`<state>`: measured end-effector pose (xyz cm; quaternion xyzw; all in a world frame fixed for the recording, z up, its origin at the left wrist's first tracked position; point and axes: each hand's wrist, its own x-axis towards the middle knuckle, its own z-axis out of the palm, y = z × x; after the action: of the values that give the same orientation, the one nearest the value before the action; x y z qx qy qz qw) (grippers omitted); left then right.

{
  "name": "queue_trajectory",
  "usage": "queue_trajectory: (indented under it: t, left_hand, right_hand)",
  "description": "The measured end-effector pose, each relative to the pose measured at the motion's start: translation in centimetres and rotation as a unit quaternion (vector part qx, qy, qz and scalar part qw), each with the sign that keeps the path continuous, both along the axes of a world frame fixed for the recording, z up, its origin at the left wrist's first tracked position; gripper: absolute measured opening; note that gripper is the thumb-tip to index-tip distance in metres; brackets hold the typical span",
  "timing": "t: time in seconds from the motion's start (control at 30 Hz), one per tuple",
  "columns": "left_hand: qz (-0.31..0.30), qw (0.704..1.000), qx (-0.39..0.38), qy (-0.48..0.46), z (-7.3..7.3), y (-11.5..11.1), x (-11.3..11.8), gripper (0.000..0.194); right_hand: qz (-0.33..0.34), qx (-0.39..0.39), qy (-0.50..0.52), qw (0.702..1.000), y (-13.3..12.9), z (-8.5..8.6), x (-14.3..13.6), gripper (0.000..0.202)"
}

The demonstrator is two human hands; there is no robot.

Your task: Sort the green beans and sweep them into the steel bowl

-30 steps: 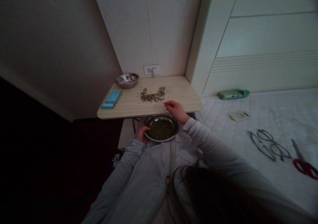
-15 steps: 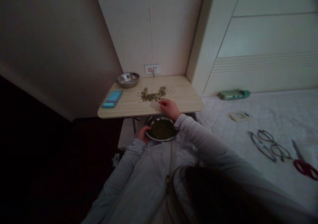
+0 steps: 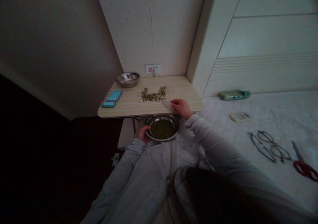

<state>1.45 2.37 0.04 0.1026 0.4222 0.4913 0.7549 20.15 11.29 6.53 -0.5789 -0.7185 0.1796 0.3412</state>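
Observation:
My left hand (image 3: 143, 134) grips the left rim of a round metal bowl (image 3: 162, 139), its thumb over the edge. Small green beans (image 3: 162, 128), or similar grains, fill the bottom of that bowl, which sits at my lap just below the table's front edge. Pinched in the fingers of my right hand (image 3: 182, 108) is a thin, whitish, see-through card (image 3: 168, 106), held low over the tabletop. Beyond the card lies a loose, U-shaped scatter of green beans (image 3: 154, 95) on the wooden table (image 3: 139, 111).
Another metal bowl (image 3: 128, 81) stands at the table's back left, behind a blurred-out blue item (image 3: 112, 98). A wall socket (image 3: 152, 69) is behind the table. On the white bed at right lie a green bottle (image 3: 234, 95), a remote (image 3: 240, 117), glasses (image 3: 273, 145) and red-handled scissors (image 3: 305, 169).
My right hand has moved right with the card, away from the scattered beans. My left hand and the bowl have stayed in place.

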Motion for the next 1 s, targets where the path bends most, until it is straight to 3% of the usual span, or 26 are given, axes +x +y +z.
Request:
queue_trajectory:
  t: [0.43,0.6,0.77,1.0]
  left_hand:
    - [0.003,1.000,-0.003,0.000,-0.7,0.3,-0.2,0.030]
    - [0.001,1.000,0.002,0.002,-0.5,0.2,-0.2,0.030]
    - [-0.010,1.000,0.002,-0.002,-0.6,0.2,-0.2,0.029]
    - [0.000,1.000,0.002,0.000,-0.4,0.1,-0.1,0.026]
  right_hand:
    - [-0.028,-0.054,0.029,0.998,1.7,0.0,3.5,0.022]
    - [-0.012,-0.103,0.144,0.984,2.7,0.0,4.2,0.020]
    - [-0.019,-0.093,0.257,0.962,3.2,0.8,5.5,0.023]
    - [-0.058,-0.088,0.232,0.967,3.9,0.8,6.5,0.021]
